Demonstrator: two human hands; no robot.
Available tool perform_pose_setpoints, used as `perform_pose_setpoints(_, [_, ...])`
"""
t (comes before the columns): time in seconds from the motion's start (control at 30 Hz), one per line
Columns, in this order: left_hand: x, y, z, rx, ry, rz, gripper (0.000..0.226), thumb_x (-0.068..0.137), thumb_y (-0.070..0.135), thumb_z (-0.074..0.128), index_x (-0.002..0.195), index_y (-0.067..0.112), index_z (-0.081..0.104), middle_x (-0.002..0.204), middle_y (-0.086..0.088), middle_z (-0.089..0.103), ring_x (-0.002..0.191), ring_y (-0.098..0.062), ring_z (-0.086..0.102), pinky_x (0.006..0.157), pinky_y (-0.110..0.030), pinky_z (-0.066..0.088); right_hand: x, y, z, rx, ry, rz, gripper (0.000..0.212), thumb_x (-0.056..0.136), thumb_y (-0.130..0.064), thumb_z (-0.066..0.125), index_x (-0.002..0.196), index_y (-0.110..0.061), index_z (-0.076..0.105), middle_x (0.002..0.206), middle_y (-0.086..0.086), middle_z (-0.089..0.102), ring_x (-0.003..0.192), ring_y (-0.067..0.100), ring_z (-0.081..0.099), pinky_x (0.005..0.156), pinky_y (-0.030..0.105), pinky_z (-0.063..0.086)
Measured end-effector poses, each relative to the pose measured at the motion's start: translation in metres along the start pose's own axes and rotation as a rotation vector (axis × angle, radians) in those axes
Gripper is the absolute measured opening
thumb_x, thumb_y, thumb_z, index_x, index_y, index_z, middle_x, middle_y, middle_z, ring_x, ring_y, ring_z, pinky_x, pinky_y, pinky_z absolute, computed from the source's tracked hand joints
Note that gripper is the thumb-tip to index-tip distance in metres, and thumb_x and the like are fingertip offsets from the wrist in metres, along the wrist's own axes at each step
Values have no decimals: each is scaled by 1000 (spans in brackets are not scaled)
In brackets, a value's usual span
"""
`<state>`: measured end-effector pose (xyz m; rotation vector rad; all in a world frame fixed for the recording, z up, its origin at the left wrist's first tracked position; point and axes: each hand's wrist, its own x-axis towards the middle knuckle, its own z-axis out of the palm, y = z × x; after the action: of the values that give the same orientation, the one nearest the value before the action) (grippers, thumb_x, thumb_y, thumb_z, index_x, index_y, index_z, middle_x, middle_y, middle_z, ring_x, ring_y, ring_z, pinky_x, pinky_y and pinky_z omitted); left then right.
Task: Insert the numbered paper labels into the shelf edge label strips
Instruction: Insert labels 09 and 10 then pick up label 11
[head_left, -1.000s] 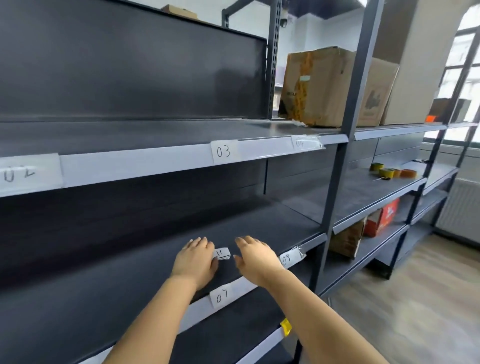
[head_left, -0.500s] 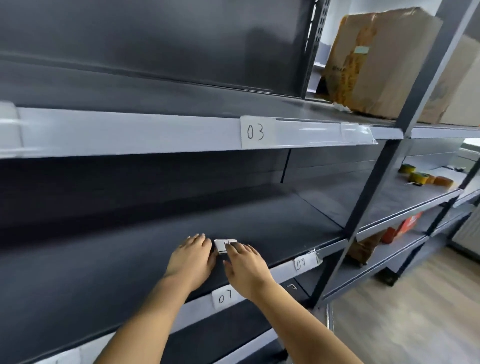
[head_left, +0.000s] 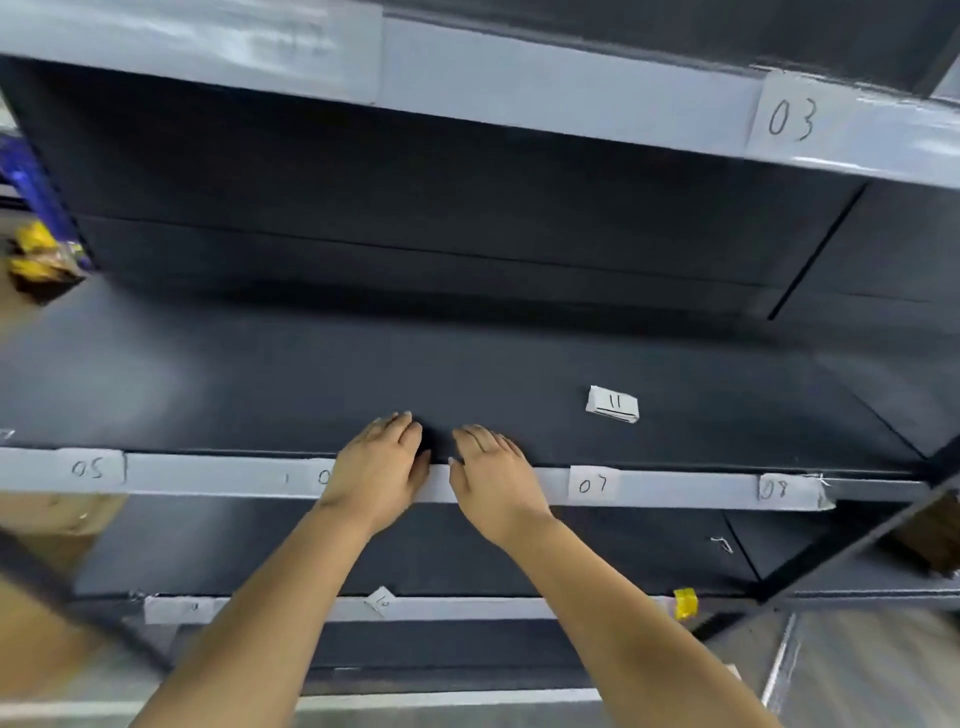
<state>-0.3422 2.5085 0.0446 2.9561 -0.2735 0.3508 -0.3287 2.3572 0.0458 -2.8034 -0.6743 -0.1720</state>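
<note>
Both hands, left hand (head_left: 376, 470) and right hand (head_left: 493, 475), lay flat, fingers straight, holding nothing, on the label strip (head_left: 223, 475). Right of the fingers lay the paper stack (head_left: 613, 404) marked "11"; strip labels read 05, 07, 08.

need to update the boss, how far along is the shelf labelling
Done: labels 03 on the upper strip and 05, 07 and 08 on the middle strip are in. In hand: the left hand and right hand rest flat on that strip, the left covering a label. Left: the stack topped 11 lies loose on the shelf.
</note>
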Motion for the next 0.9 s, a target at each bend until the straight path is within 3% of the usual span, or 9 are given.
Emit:
perform_pose_setpoints(0.1, [-27,-18,12,38,99,61,37,79,22,53,98,-5,70,107,-20,68,94,-32,68,79,-44,54,-6,-25,23,23,51,-10,43,98,-19,34,140,-7,40,147,7,40,138,18,34,115,24,19])
perform_pose_setpoints(0.2, [-63,-35,33,88,104,142,52,92,24,27,107,-5,67,114,-18,66,106,-29,64,103,-36,36,-18,-49,53,21,179,-32,42,86,-22,37,111,-7,67,119,8,66,112,20,63,97,31,47])
perform_pose_setpoints(0.3, [-91,-54,58,128,75,174,66,101,26,9,111,-6,65,120,-18,63,113,-30,60,111,-34,18,-34,-59,88,-58,230,-132,42,82,-21,40,110,-6,68,120,9,66,113,22,62,100,37,45])
perform_pose_setpoints(0.4, [-118,-69,102,138,37,162,65,100,25,9,108,-5,67,122,-18,62,115,-30,59,111,-34,16,-47,-55,139,-173,171,-212,47,81,-23,38,116,-8,65,124,6,63,117,18,59,107,34,38])
perform_pose_setpoints(0.53, [-153,-94,189,176,-63,163,46,91,18,30,104,-2,69,121,-18,62,113,-29,60,112,-34,13,-55,-31,226,-174,40,-141,49,79,-26,34,108,-11,71,114,2,69,106,14,66,91,37,51])
perform_pose_setpoints(0.63, [-176,-113,252,206,-147,129,42,76,23,47,101,-2,70,115,-19,65,108,-29,63,110,-32,10,-62,-8,287,-196,48,-79,30,72,-23,62,98,-12,74,102,-1,72,94,14,70,84,34,55])
perform_pose_setpoints(0.7, [-189,-122,288,206,-150,87,46,76,22,40,100,-3,70,113,-19,66,105,-30,64,109,-32,11,-67,3,320,-167,32,-30,34,63,-18,77,96,-11,72,95,-1,72,86,16,70,83,34,55])
perform_pose_setpoints(0.77, [-197,-129,316,201,-160,52,49,77,22,35,100,-4,70,111,-20,67,103,-30,65,107,-32,12,-71,10,346,-169,44,-14,26,74,-20,62,97,-11,71,92,-1,70,82,18,69,86,30,53])
perform_pose_setpoints(0.9, [-202,-136,363,250,-129,41,51,77,21,34,105,-4,68,117,-19,64,109,-30,62,109,-31,10,-72,27,391,-159,78,-22,40,83,-28,36,97,-11,70,91,0,68,78,21,66,90,29,33])
